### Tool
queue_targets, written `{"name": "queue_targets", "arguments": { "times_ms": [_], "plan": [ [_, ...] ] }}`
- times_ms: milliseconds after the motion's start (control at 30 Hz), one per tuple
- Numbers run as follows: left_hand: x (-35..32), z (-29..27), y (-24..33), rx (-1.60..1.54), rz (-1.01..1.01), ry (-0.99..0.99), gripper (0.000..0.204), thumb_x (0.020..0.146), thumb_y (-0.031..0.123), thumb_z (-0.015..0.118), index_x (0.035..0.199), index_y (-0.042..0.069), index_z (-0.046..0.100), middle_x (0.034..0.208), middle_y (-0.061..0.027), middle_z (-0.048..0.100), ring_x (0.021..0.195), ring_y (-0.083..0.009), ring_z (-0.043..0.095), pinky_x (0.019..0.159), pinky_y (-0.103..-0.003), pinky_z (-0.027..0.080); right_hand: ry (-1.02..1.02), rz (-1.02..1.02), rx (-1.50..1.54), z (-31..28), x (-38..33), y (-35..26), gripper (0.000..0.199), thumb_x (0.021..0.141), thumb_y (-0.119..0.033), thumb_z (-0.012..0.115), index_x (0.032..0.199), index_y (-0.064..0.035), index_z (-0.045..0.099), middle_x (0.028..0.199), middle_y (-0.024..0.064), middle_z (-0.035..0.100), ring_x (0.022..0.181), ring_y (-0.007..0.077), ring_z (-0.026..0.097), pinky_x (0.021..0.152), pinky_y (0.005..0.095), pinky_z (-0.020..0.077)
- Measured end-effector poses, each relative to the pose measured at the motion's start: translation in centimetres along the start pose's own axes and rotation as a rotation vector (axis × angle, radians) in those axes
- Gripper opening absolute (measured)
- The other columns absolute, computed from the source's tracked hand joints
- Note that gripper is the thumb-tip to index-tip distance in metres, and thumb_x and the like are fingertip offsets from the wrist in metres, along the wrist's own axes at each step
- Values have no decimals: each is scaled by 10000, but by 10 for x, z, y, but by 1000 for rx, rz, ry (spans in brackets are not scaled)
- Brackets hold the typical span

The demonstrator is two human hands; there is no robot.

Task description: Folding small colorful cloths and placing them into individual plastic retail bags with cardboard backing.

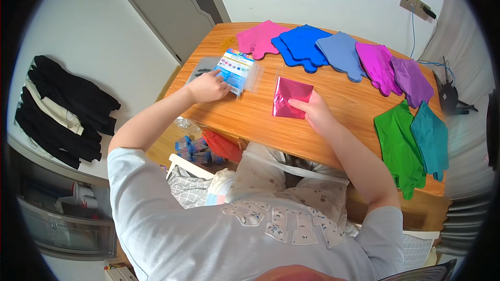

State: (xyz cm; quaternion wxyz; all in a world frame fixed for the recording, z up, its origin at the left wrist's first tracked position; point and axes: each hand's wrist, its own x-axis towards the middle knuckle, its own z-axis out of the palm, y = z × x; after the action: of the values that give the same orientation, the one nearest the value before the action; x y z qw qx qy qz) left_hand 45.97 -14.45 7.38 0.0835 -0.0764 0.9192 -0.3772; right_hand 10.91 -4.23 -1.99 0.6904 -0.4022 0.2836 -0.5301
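My right hand (pixel 315 110) grips a shiny pink, folded foil packet (pixel 287 93) above the middle of the wooden table, thumb on top and fingers behind. A strip of clear plastic shows along the packet's upper left edge. My left hand (pixel 208 87) rests at the lower left edge of a blue-and-white printed card pack (pixel 235 73), its index finger reaching forward and the other fingers loosely bent. Clear plastic sleeves (pixel 254 77) lie beside the card pack. Partly hidden by my left hand is a clear bag (pixel 204 65) with small black pieces.
Flat folded pieces with rounded tabs curve along the table's far and right sides: pink (pixel 260 39), blue (pixel 304 47), grey-blue (pixel 341 52), magenta (pixel 379 65), purple (pixel 411 80), teal (pixel 431 138) and green (pixel 400 148). A black router-like device (pixel 447 91) stands at the far right.
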Motion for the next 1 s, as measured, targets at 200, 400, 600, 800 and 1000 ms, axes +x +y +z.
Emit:
{"name": "queue_targets", "arguments": {
  "times_ms": [200,400,600,800,1000],
  "plan": [
    [-1,8,-2,-112,91,-52,56,808,166,636,806,110,643,735,14,602,763,-185,665,701,-347,565,13,-52,-40,0,0,-2,448,872,-5,727,1294,-18,577,1222,81,673,1105,182,648,959,349,517],
    [12,-11,2,0,79,7,48,799,175,648,813,130,658,773,22,604,769,-161,650,659,-309,499,34,-78,-41,-3,0,-6,431,869,-6,729,1277,-20,594,1207,74,683,1096,182,652,968,347,512],
    [36,-28,11,109,170,-173,190,802,203,649,964,129,714,893,49,638,855,-145,606,779,-304,433,43,-61,-40,-6,2,-2,440,864,-12,737,1279,-24,588,1214,75,680,1097,182,650,971,348,509],
    [28,-25,5,134,78,-5,281,793,210,663,1055,139,736,994,41,650,923,-143,601,798,-316,442,52,-68,-65,-1,4,-1,433,866,-29,744,1272,-25,592,1204,76,680,1093,181,648,964,348,509],
    [42,-68,-23,50,-442,399,340,796,183,695,1133,181,737,973,32,721,905,-146,653,814,-329,473,194,-175,-298,-11,2,-23,407,884,-50,747,1256,-28,584,1164,64,689,1063,157,655,941,341,527]
  ]
}}
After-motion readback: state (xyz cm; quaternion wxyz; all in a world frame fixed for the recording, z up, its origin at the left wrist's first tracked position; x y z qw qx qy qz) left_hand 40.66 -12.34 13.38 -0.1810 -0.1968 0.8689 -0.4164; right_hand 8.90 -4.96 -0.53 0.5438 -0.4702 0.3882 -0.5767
